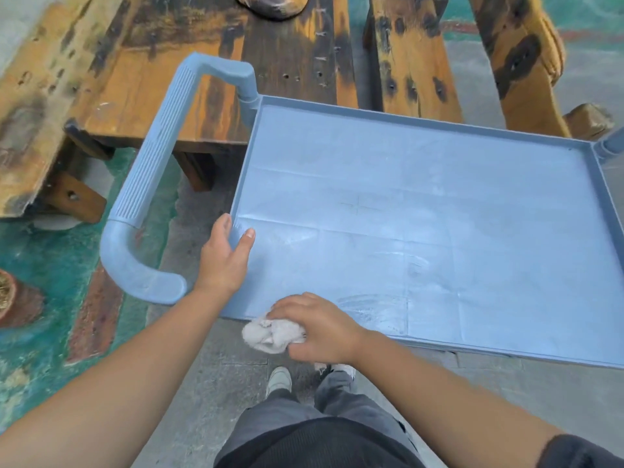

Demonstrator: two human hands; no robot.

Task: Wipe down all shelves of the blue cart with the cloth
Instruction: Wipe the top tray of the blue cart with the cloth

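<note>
Pressing down on a crumpled off-white cloth [274, 334] at the near left corner of the pale blue plastic cart's top shelf [422, 211], right hand [319, 327] closed around the bundle, fingers curled over it, knuckles up; cloth bunched half on the raised near rim, half hanging past the edge over the grey concrete floor [202, 393]; left hand [228, 255] clamped on the shelf's left rim, thumb inside on the tray surface, fingers wrapped outside the wall, just beside the ribbed blue looped push handle [148, 173]; shelf surface showing whitish streaks and swirled smears near the cloth, faint crease lines crossing the middle; weathered orange-and-black wooden benches [162, 79] standing beyond the cart's far rim; lower shelves hidden beneath the top one; grey trousers [324, 407] and pale shoes [280, 380] visible below the wrists; peeling teal paint [40, 251] on the floor left of the handle.
</note>
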